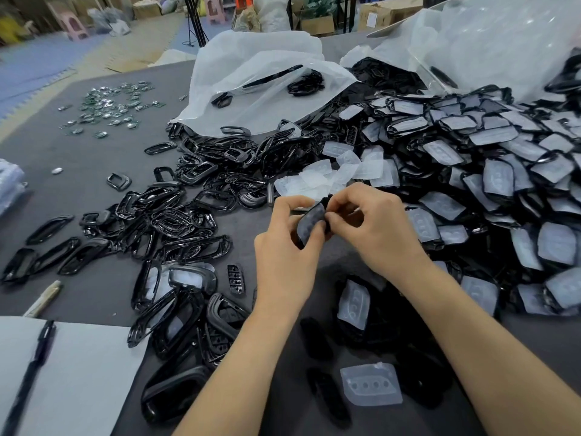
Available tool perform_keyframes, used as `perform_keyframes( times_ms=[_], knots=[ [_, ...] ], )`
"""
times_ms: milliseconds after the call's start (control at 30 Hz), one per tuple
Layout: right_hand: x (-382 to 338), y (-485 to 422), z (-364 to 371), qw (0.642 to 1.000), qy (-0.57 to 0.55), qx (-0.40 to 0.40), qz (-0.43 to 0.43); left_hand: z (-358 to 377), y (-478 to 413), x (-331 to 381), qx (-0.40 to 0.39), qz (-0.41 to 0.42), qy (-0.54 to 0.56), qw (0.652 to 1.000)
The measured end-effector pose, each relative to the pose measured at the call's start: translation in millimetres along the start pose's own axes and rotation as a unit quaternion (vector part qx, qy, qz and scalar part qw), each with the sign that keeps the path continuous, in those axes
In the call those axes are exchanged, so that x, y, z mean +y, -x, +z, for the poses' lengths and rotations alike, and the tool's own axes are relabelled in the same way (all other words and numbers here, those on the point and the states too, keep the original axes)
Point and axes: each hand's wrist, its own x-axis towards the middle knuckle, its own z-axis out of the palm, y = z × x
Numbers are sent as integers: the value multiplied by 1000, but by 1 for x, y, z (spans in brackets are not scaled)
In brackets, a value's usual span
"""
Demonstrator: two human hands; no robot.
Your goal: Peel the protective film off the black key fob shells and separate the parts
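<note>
I hold one black key fob shell [309, 223] with a cloudy film on its face above the middle of the grey table [78, 171]. My left hand [283, 250] grips the shell from the left and below. My right hand [374, 228] pinches its upper right edge with thumb and fingertips. A big heap of film-covered shells [490, 171] fills the right side. Bare black frames [176, 215] lie piled to the left. Peeled clear films [333, 171] sit just beyond my hands, and one more film [371, 385] lies near my right forearm.
Two white plastic bags [261, 86] with more black parts stand at the back. Small metal pieces [110, 105] are scattered at the far left. A white sheet [72, 372] with a black pen [31, 369] lies at the front left, a marker [44, 298] beside it.
</note>
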Motion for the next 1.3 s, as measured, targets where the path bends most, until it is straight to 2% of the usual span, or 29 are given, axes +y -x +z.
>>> perform_keyframes(
  times_ms=[133,233,333,467,533,700,867,1067,1300],
  knots=[
    [4,-1,-1,998,44,-25,-23,1,1,0,-5,41,-48,998],
    [6,-2,0,998,48,-37,-19,2,1,1,6,42,-47,998],
    [6,-3,0,1000,15,-3,-2,2,1,1,13,23,-5,1000],
    [6,-8,-5,989,-108,47,92,1,-1,1,2,-21,75,997],
    [5,-9,-7,982,-148,42,105,1,-2,-1,-2,-33,101,994],
    [1,-5,-6,983,-157,19,89,1,-5,-5,6,-52,134,990],
    [2,-5,-7,990,-130,23,59,1,-6,-7,12,-54,137,989],
    [1,-1,-3,998,15,-16,-62,-1,-5,-6,5,-17,55,998],
    [4,2,-1,981,127,-49,-137,-10,-8,-5,-69,-38,60,995]
  ],
)
